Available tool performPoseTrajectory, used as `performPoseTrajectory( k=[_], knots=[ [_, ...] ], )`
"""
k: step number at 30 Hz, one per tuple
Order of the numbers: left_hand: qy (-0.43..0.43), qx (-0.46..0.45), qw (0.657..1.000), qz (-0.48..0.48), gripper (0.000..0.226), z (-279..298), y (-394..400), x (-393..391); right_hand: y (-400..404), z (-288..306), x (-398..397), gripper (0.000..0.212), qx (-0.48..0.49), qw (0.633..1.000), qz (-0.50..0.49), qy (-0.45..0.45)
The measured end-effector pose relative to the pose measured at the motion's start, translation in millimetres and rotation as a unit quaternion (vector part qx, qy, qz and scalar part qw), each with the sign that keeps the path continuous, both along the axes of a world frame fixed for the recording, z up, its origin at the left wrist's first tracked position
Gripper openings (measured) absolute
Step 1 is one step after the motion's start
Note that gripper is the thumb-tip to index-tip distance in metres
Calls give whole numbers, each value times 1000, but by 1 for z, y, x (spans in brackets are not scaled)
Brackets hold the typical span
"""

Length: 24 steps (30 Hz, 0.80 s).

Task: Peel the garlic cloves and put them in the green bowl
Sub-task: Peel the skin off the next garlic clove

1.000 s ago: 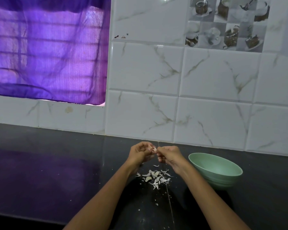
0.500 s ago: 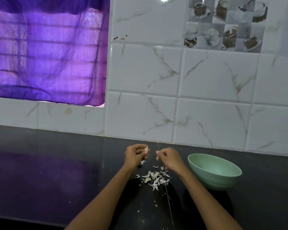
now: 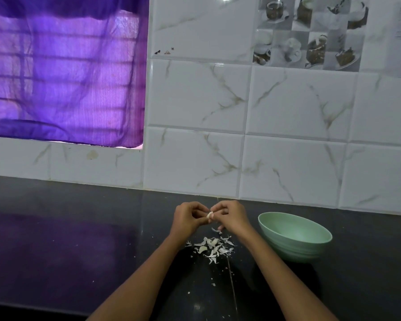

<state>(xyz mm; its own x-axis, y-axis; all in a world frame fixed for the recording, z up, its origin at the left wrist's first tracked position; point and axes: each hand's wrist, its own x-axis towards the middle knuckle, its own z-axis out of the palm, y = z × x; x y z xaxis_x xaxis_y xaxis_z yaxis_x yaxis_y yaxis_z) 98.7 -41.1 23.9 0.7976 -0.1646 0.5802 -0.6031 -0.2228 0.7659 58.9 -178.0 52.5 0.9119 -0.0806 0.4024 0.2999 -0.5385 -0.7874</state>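
From the head view, the left hand (image 3: 187,218) and the right hand (image 3: 232,216) meet above the dark glossy stone tabletop (image 3: 79,239), knuckles raised and fingers curled inward. Between them sits a small pale garlic clove (image 3: 210,214), pinched by the left fingers (image 3: 200,210) on one side and the right fingers (image 3: 218,208) on the other, so both sets of fingertips are pressed onto it. Just below the fingers, on the tabletop, lies a loose scatter of thin white garlic skins (image 3: 212,247), with a few crumbs trailing nearer the body. The round pale green bowl (image 3: 273,223) stands near the right fingers, on their outer side, apart from the hand; what shows of its inside looks bare. Beyond the fingers rises a white marbled tile wall (image 3: 287,107), and beyond the left fingers hangs a purple sheer curtain (image 3: 63,72).
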Motion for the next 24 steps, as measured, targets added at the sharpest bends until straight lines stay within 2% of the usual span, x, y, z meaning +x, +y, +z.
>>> performPoseTrajectory(
  k=[5,12,15,20,24],
  knots=[
    [-13,-16,1000,10,23,2,0,-1,1,1,-2,12,50,999,7,-4],
    [-31,12,999,11,20,4,2,-1,0,2,-4,9,25,1000,6,-6],
    [-55,57,997,19,17,3,2,0,-1,3,-2,15,-22,999,-21,-13],
    [-77,130,988,20,18,2,2,0,-4,1,1,25,-161,986,-44,3],
    [-87,155,984,14,21,0,1,2,-5,3,-1,20,-229,971,-65,4]
  ],
)
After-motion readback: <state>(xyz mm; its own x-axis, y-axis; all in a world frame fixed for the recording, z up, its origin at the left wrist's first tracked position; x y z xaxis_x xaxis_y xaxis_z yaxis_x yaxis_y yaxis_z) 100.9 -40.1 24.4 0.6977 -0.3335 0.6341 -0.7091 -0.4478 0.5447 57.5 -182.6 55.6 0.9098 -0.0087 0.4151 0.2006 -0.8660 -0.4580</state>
